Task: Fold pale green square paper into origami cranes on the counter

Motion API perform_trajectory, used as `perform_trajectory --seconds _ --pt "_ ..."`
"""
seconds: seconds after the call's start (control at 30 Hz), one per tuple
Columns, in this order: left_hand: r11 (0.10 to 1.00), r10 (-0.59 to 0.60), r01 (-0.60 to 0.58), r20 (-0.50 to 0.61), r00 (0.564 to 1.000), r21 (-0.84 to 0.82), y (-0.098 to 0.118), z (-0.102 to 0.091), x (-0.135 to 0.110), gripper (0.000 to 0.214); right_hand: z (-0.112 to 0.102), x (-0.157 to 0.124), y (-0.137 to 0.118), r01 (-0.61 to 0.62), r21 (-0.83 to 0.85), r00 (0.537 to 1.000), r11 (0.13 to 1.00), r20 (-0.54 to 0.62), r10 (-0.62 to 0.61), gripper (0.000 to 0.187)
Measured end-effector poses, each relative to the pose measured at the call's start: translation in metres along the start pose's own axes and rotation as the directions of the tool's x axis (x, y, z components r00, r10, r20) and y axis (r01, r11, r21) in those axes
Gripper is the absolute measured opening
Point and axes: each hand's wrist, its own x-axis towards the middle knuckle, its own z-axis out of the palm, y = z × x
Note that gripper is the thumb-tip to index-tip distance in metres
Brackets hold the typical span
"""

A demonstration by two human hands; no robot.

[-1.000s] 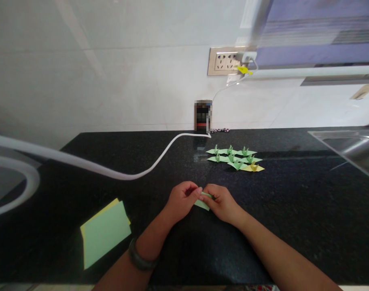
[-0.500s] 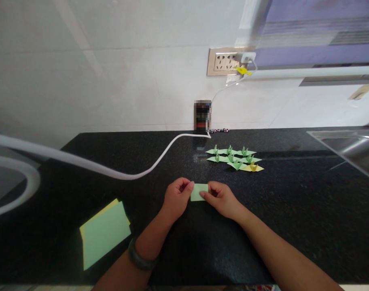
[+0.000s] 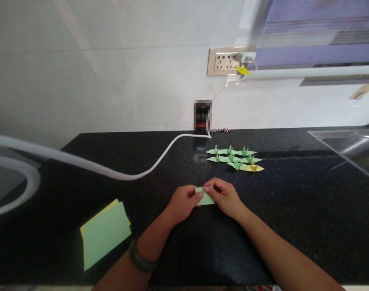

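Observation:
Both hands pinch a small folded piece of light green paper [image 3: 206,199] just above the dark countertop. My left hand [image 3: 184,203] grips its left edge, thumb on top, and wears a dark bangle at the wrist. My right hand [image 3: 227,198] holds the upper right part with its thumb pressed on the face; the fingers behind are partly hidden. Beyond the hands stand several green paper cranes [image 3: 231,157] in close rows, with one yellow paper crane [image 3: 253,167] at the front right. A stack of green and yellow paper sheets [image 3: 107,236] lies left of my left forearm.
A white cable [image 3: 126,176] curves across the left of the countertop [image 3: 293,210] to a blurred-out device [image 3: 202,116] against the wall. Beside it lies a beaded string [image 3: 220,130]. A charger [image 3: 245,57] sits in the wall socket [image 3: 222,62]. At right is a metal sink [image 3: 354,147].
The folded green paper and my left hand have shifted slightly right and toward me. My right thumb has moved up to the paper's upper part.

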Motion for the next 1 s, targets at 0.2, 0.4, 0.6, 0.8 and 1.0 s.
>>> perform_trajectory --seconds 0.2,0.4,0.6,0.8,1.0 --pt "0.99 -0.035 0.014 -0.145 0.989 -0.142 0.0062 -0.0014 -0.0006 0.027 0.0053 -0.0003 -0.0003 -0.047 0.204 0.999 0.978 0.03 0.042 0.021" --pt "0.984 -0.075 0.059 -0.089 0.993 -0.17 0.003 -0.002 -0.0006 0.03 0.0022 0.0011 0.0007 -0.072 0.129 0.997 0.989 0.023 0.07 0.021" --pt "0.978 -0.08 0.064 -0.077 0.994 -0.198 0.0045 -0.0002 -0.0012 0.03 0.0021 -0.0007 -0.0037 -0.048 0.123 0.998 0.991 0.037 0.044 0.021" --pt "0.965 -0.08 0.032 -0.179 0.981 -0.259 0.002 -0.0035 0.001 0.031 0.006 -0.0012 -0.0011 0.024 0.138 0.994 0.99 -0.112 -0.008 0.028" --pt "0.941 -0.103 0.035 -0.184 0.978 -0.338 0.002 -0.0033 0.0019 0.03 0.0064 -0.0022 0.0004 0.015 0.001 0.993 1.0 -0.113 -0.015 0.018"
